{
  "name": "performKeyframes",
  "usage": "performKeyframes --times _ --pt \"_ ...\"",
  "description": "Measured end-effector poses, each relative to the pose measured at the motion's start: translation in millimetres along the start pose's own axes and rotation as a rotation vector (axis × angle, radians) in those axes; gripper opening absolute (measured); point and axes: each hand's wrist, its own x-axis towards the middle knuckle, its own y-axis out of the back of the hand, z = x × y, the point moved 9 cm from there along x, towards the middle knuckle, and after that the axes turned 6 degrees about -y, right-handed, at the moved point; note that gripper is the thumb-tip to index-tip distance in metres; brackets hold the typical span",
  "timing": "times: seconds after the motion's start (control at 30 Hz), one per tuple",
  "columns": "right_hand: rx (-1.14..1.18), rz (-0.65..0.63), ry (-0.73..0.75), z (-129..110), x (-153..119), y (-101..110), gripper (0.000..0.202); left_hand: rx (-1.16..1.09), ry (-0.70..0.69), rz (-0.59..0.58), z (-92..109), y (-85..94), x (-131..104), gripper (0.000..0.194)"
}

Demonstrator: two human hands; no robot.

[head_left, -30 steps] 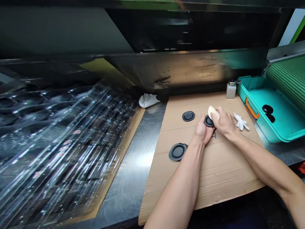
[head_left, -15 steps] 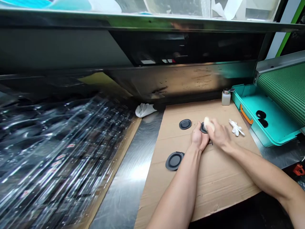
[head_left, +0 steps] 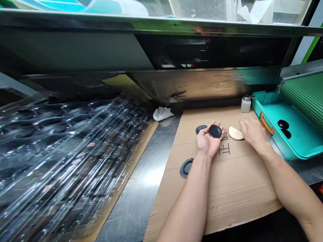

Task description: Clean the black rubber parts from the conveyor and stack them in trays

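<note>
My left hand (head_left: 209, 143) is turned palm up and holds a small black round cover (head_left: 215, 131) on its fingers. To its right, a cream-coloured pad (head_left: 236, 133) lies on the cardboard sheet (head_left: 242, 174). My right hand (head_left: 253, 134) is just beside the pad, its fingers bent and close together; whatever may be under them is hidden. Behind my left hand sits a dark grey round piece (head_left: 201, 129), partly covered by the fingers. A larger grey ring-marked piece (head_left: 186, 168) lies left of my left forearm, which hides part of it.
A teal tray (head_left: 297, 155) with two black round pieces (head_left: 283, 124) stands at right, below a green conveyor belt (head_left: 305, 90). Near its corner is a small pump bottle (head_left: 245, 105). Stacked clear plastic trays (head_left: 75, 158) fill the left; a crumpled white cloth (head_left: 163, 113) lies behind.
My right hand has let go of the pad, now on the cardboard, and moved right, over where a white crumpled piece lay. The cover in my left hand is now uncovered. The view has shifted slightly.
</note>
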Motion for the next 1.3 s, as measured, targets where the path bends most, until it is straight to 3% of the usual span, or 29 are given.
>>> performKeyframes --times 0.1,0.2,0.27,0.47,0.67,0.83,1.0,1.17,1.3 --pt "-0.114 0.034 -0.061 22.4 6.9 13.5 0.036 0.030 0.042 -0.018 -1.4 -4.3 -4.3 0.032" --pt "-0.171 -0.180 -0.111 41.9 9.8 -3.6 0.024 0.067 0.132 -0.023 -10.1 -7.4 -8.7 0.040" --pt "-0.115 -0.235 -0.102 43.6 10.4 -9.5 0.019 0.119 0.205 -0.010 -18.1 -6.5 -12.0 0.047" --pt "0.401 -0.013 0.181 -4.5 5.2 15.8 0.026 0.237 0.357 0.060 -40.0 1.6 -19.7 0.056" --pt "0.541 -0.103 0.243 -26.9 -4.8 3.5 0.023 0.252 0.410 0.068 -47.3 3.6 -21.2 0.069" --pt "0.531 -0.185 0.325 -35.5 -8.2 -8.1 0.022 0.319 0.380 0.049 -46.7 1.7 -21.3 0.065" --pt "0.483 -0.157 0.410 -43.1 -12.5 -14.2 0.016 0.424 0.313 0.033 -48.4 2.2 -19.7 0.051" --pt "0.463 -0.148 0.430 -45.9 -15.5 -24.5 0.012 0.658 0.084 0.071 -43.3 8.5 -12.1 0.040" --pt "0.369 -0.139 0.337 -43.8 -14.7 -29.3 0.012 0.830 -0.030 0.078 -40.6 13.7 -8.0 0.044"
